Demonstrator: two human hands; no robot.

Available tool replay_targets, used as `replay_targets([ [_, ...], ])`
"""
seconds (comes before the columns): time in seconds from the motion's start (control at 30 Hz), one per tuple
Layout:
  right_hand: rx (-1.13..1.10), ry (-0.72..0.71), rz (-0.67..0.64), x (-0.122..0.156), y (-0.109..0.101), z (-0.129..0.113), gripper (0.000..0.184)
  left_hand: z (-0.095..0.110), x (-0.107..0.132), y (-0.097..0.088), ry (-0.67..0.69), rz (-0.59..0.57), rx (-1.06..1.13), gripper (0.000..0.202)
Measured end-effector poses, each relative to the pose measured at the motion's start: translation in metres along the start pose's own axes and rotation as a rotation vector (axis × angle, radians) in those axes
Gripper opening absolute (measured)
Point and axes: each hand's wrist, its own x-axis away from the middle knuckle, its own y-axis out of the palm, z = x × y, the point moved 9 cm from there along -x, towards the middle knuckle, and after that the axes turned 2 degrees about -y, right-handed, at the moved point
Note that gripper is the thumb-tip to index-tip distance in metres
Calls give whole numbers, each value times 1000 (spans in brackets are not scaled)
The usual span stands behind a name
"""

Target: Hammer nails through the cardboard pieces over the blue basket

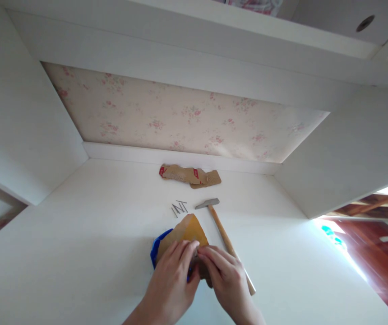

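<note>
My left hand (177, 275) and my right hand (226, 280) meet over a torn piece of cardboard (194, 228), brown with a yellowish area. The fingers of both hands are pinched on its near part, and what lies between the fingertips is mostly hidden. Under the cardboard's left side a blue object (155, 248) sticks out; its kind cannot be made out. Just right of the cardboard lies a hammer (221, 225), its wooden handle passing beside my right hand and its grey head pointing away. Several loose nails (179, 207) lie beyond the cardboard.
Torn strips of brown cardboard (183, 174) with red marks lie near the back of the white desk top (106, 234). White side panels (343, 153) and an overhead shelf (194, 49) enclose the area. Floral wallpaper (180, 113) covers the back. A reddish floor (376, 257) shows at right.
</note>
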Motion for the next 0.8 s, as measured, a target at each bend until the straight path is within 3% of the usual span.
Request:
replay_targets([
  [0.13, 62, -55, -54, -2, 4, -9, 26, 3, -2, -3, -14, 6, 27, 41],
  [0.33, 96, 109, -4, -1, 3, 6, 18, -2, -4, -5, -20, 27, 58, 22],
  [0.47, 108, 155, -98, -1, 7, 4, 14, -7, -5, -2, -24, 18, 76, 24],
  [0.53, 95, 187, -114, 2, 3, 4, 20, -9, -5, -2, -40, 30, 79, 27],
  [0.6, 81, 266, -23, 8, -12, 16, 31, -11, -6, -2, -52, 38, 94, 31],
  [0.7, 182, 435, 142, 24, -37, 54, 30, -9, -6, 1, -26, 13, 116, 20],
  [0.8, 504, 520, 85, 34, -44, 95, 37, -7, -7, 3, 17, 13, 89, 17],
])
